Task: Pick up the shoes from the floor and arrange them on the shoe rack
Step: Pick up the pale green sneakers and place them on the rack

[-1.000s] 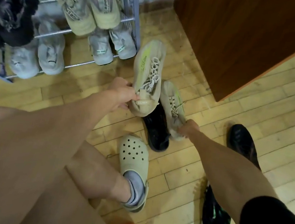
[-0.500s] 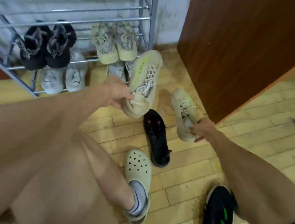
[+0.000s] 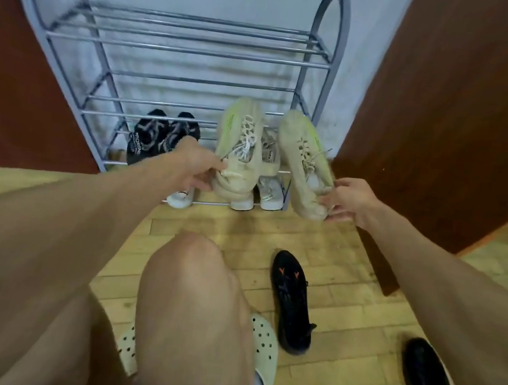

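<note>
Sneakers (image 3: 239,158), toes toward rack (image 3: 187,50), heels in hands (image 3: 196,167)

Two beige sneakers (image 3: 240,146) (image 3: 306,163), two hands (image 3: 195,166) (image 3: 350,201), one shoe rack (image 3: 187,51), one pale clog (image 3: 263,337)

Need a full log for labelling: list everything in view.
shoe rack: 1, grey, against wall
left beige sneaker: 1, beige-lime, held before rack
right beige sneaker: 1, beige-lime, held beside it
patterned sneakers: 2, black-grey, rack's left
shelved beige sneaker: 1 visible, beige, behind held pair
pale sneakers: at least 3, whitish, bottom shelf
black shoes: 2 plus one cut off, black, floor right
clogs: 2, pale green, on the feet
wooden panels: 2, brown, flanking rack
left hand: 1, fingers pinch left beige sneaker's heel
right hand: 1, fingers hold right beige sneaker's heel
</note>
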`<move>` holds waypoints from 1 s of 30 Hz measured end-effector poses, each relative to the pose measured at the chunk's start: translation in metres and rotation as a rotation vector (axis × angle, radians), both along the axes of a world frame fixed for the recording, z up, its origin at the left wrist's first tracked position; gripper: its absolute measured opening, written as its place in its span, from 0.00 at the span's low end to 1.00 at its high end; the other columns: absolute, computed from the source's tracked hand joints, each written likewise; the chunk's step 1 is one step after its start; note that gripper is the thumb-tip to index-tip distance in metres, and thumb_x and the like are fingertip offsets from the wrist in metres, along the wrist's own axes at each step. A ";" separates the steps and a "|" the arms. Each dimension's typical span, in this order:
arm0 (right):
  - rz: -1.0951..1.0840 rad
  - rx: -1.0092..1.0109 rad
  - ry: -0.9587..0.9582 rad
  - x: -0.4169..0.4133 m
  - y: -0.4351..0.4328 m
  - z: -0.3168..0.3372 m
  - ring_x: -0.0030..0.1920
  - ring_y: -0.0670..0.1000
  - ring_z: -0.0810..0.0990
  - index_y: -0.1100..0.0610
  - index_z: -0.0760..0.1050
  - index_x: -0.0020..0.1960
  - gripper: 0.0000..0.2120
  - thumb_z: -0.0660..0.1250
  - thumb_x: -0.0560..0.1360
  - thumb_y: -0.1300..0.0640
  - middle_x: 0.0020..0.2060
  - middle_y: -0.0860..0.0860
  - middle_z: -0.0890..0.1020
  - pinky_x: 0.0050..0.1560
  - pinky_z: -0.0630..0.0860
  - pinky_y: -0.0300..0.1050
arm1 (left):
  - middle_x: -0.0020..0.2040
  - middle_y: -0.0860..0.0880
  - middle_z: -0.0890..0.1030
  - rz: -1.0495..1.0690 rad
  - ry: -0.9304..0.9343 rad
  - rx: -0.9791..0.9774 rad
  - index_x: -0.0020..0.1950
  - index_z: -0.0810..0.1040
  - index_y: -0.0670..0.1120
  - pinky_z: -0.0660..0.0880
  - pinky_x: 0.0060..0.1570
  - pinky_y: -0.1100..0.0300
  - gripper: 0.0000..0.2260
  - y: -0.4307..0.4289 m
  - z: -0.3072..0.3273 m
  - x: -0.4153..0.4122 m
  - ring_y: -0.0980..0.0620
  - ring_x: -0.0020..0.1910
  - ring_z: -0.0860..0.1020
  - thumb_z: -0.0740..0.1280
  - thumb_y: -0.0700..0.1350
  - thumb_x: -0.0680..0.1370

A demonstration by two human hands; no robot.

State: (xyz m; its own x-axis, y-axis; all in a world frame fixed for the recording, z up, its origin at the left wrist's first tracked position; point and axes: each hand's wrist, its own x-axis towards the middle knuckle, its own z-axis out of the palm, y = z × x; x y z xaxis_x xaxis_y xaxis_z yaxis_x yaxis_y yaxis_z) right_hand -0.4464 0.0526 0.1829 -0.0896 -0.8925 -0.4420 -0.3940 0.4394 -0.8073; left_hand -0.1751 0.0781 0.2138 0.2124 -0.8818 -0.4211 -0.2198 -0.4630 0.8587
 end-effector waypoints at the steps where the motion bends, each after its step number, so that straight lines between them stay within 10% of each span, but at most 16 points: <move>1: -0.009 -0.020 -0.010 0.008 -0.007 0.005 0.49 0.60 0.84 0.64 0.68 0.70 0.30 0.72 0.70 0.71 0.48 0.56 0.79 0.42 0.82 0.54 | 0.53 0.39 0.81 0.025 0.009 -0.013 0.59 0.73 0.35 0.81 0.36 0.51 0.17 -0.006 0.002 0.005 0.44 0.40 0.81 0.72 0.37 0.73; 7: -0.060 -0.057 -0.110 0.043 -0.071 0.023 0.48 0.64 0.84 0.63 0.77 0.43 0.07 0.74 0.69 0.69 0.51 0.62 0.82 0.47 0.82 0.61 | 0.50 0.42 0.79 0.142 0.131 -0.059 0.59 0.72 0.39 0.81 0.39 0.50 0.12 -0.059 0.010 0.014 0.43 0.44 0.81 0.67 0.35 0.76; 14: -0.055 -0.146 -0.129 0.075 -0.158 0.030 0.51 0.63 0.83 0.64 0.75 0.54 0.15 0.75 0.69 0.66 0.53 0.59 0.80 0.39 0.84 0.57 | 0.60 0.40 0.79 0.196 0.151 -0.110 0.63 0.73 0.40 0.78 0.45 0.52 0.14 -0.147 0.001 0.010 0.41 0.56 0.80 0.66 0.37 0.78; 23: -0.118 -0.258 -0.061 0.094 -0.223 -0.001 0.49 0.57 0.84 0.55 0.77 0.43 0.03 0.71 0.74 0.59 0.49 0.56 0.83 0.45 0.84 0.53 | 0.60 0.41 0.79 0.228 0.180 -0.142 0.63 0.76 0.41 0.78 0.56 0.45 0.14 -0.210 -0.029 0.006 0.42 0.57 0.79 0.63 0.44 0.80; 30: -0.054 -0.231 0.064 0.093 -0.209 -0.006 0.51 0.54 0.81 0.55 0.76 0.53 0.10 0.64 0.78 0.49 0.48 0.53 0.79 0.55 0.81 0.55 | 0.49 0.49 0.75 0.147 0.116 -0.142 0.61 0.75 0.42 0.69 0.43 0.59 0.17 -0.197 -0.037 0.004 0.57 0.38 0.71 0.54 0.51 0.83</move>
